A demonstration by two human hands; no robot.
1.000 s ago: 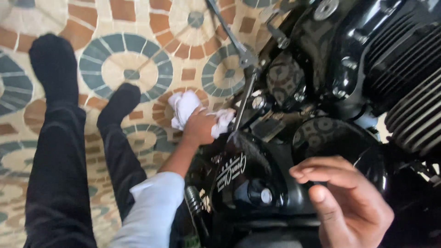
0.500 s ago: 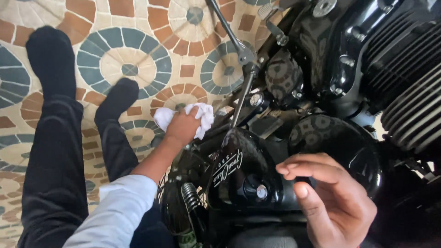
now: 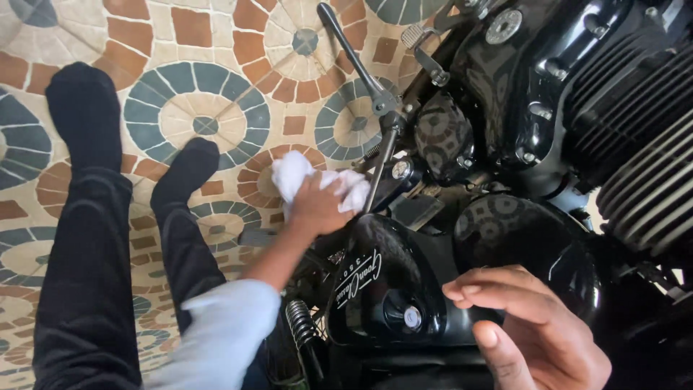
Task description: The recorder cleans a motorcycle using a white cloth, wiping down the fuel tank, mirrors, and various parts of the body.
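Head view, mid-frame: my left hand (image 3: pixel 315 209) has its grip clamped on a white cloth (image 3: pixel 292 173), pressed against the motorcycle's (image 3: pixel 505 130) lower frame just left of a slim metal lever (image 3: pixel 380 162). Lower right: my right hand (image 3: pixel 530 325) is open, fingers (image 3: pixel 491 289) apart and curved, tips near a glossy black side cover (image 3: pixel 390 274); contact can't be told. Upper right: black engine w/ cooling fins (image 3: pixel 642 144). Left of frame: my legs in black trousers (image 3: pixel 94 274) and black socks over the patterned tile floor (image 3: pixel 195 108).
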